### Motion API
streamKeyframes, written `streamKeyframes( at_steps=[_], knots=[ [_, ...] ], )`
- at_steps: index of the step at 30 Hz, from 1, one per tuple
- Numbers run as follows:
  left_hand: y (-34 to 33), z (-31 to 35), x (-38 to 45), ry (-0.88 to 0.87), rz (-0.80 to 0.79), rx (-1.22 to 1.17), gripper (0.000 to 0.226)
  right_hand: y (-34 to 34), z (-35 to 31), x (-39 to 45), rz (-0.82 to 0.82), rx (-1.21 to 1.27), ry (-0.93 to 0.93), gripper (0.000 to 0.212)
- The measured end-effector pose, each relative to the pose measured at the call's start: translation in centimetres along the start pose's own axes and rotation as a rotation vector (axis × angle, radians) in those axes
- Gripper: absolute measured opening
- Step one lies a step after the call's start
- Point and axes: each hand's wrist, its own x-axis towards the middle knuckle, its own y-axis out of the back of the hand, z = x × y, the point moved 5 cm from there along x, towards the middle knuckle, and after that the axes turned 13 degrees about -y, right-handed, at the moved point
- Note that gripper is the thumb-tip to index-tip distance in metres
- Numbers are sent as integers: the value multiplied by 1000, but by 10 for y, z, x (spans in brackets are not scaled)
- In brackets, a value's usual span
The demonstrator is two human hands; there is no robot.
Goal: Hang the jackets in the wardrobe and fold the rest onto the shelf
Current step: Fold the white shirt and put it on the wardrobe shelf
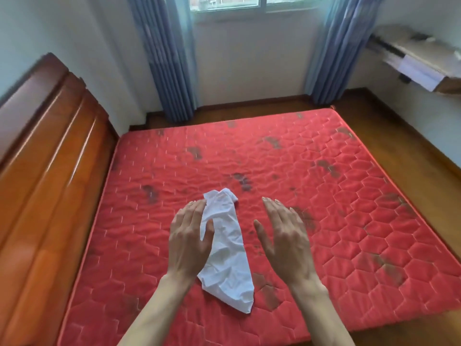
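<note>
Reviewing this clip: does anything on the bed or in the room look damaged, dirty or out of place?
Yes. The red quilted mattress is bare and mottled with dark patches across its surface, like stains or wear. A crumpled white garment lies bunched near the left hand, not yet folded. The right hand hovers open, holding nothing.

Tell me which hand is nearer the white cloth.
Left. The left hand overlaps the white cloth's left edge; the right hand hovers open to its right, apart from it.
</note>
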Motion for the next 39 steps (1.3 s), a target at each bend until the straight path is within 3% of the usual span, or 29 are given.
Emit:
streamKeyframes(
  at_steps=[7, 13, 25, 29, 34, 37, 39],
  knots=[
    [-35, -73, -7, 184, -54, -28, 45, -88, -15, 41, -179, -20, 34, 53],
    [-104, -118, -31, 318, -101, -74, 44, -183, 13, 67, -346, 0, 55, 52],
    [-315, -216, -120, 280, -318, -98, 39, -402, 133, 26, -545, -34, 1, 49],
    [-380, -240, -141, 257, -496, -59, 55, -464, 170, -11, -659, -120, -139, 49],
    [-464, -257, -151, 70, -783, 73, 74, -534, 210, -65, -946, -110, -586, 52],
    [-493, -266, -148, -104, -970, 254, 68, -553, 214, -81, -981, 24, -673, 49],
    [-497, -273, -140, -145, -1003, 280, 56, -558, 213, -83, -959, 144, -752, 47]
  ],
)
